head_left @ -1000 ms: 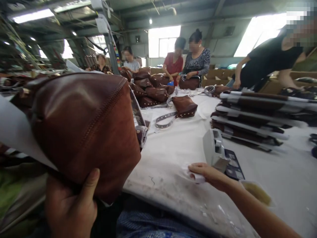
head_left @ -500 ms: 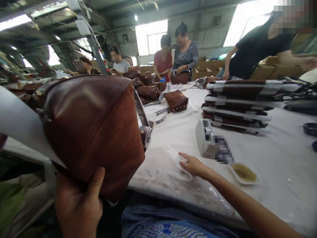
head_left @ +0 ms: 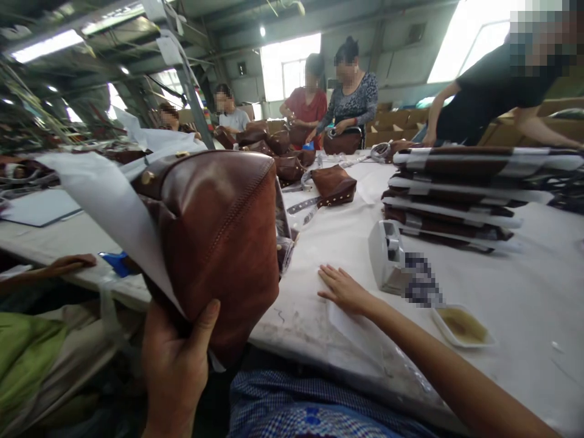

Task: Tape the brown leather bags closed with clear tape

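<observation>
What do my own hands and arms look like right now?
Both are bare: no gloves, rings, watch or wristband show. The left hand, at the brown leather bag, is seen only to the wrist. The right hand leads into a forearm with no sleeve in view.

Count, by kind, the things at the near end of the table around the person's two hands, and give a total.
Brown leather bag, gripped by the left hand: 1
White sheet against the bag: 1
White tape dispenser, beside the flat right hand: 1
Small dish of yellowish liquid: 1
Total: 4
</observation>
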`<move>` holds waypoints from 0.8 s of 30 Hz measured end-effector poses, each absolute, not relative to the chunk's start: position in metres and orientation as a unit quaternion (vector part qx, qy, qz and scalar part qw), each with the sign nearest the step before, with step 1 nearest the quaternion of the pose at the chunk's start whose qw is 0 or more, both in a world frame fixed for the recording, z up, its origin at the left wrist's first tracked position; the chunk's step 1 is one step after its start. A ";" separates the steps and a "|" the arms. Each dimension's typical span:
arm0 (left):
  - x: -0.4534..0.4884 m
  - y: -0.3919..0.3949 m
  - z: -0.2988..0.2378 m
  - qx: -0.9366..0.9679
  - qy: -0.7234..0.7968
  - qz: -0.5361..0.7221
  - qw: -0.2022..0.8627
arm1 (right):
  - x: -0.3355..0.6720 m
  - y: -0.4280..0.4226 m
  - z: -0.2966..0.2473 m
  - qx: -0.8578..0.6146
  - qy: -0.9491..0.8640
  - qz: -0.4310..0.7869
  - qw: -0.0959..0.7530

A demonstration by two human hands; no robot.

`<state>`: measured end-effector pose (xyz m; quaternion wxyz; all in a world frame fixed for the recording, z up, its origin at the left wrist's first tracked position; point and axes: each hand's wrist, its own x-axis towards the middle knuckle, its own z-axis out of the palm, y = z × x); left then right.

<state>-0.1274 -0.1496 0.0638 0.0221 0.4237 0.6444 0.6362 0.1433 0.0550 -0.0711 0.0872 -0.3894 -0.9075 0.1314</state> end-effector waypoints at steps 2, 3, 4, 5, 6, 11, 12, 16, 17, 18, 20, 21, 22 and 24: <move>-0.124 -0.149 0.064 0.416 0.645 0.640 0.031 | 0.130 0.076 -0.081 -0.399 -0.903 0.129 0.089; -0.123 -0.148 0.064 0.411 0.645 0.644 0.030 | 0.123 0.087 -0.082 -0.406 -0.900 0.128 0.092; -0.122 -0.148 0.065 0.408 0.644 0.647 0.028 | 0.116 0.097 -0.080 -0.414 -0.896 0.129 0.096; -0.121 -0.147 0.065 0.407 0.643 0.648 0.027 | 0.110 0.106 -0.076 -0.424 -0.891 0.129 0.103; -0.121 -0.146 0.064 0.406 0.644 0.648 0.026 | 0.105 0.113 -0.070 -0.435 -0.884 0.129 0.112; -0.126 -0.143 0.059 0.422 0.662 0.620 0.008 | 0.120 0.092 -0.047 -0.478 -0.857 0.110 0.161; -0.126 -0.141 0.058 0.423 0.667 0.613 0.003 | 0.127 0.078 -0.050 -0.477 -0.857 0.104 0.165; -0.118 -0.135 0.056 0.442 0.681 0.584 -0.002 | 0.157 0.020 -0.088 -0.399 -0.897 0.066 0.179; -0.112 -0.133 0.056 0.463 0.673 0.576 0.003 | 0.163 0.012 -0.103 -0.382 -0.903 0.060 0.186; -0.107 -0.130 0.055 0.496 0.654 0.572 0.006 | 0.168 0.009 -0.118 -0.371 -0.905 0.052 0.201; -0.096 -0.121 0.050 0.583 0.600 0.548 -0.003 | 0.173 0.018 -0.146 -0.351 -0.905 0.039 0.237; -0.092 -0.114 0.046 0.630 0.576 0.521 -0.018 | 0.173 0.028 -0.157 -0.318 -0.910 0.047 0.260; -0.089 -0.107 0.041 0.668 0.552 0.498 -0.035 | 0.171 0.039 -0.163 -0.277 -0.920 0.055 0.273; -0.082 -0.094 0.029 0.715 0.532 0.446 -0.077 | 0.169 0.054 -0.163 -0.261 -0.909 0.058 0.320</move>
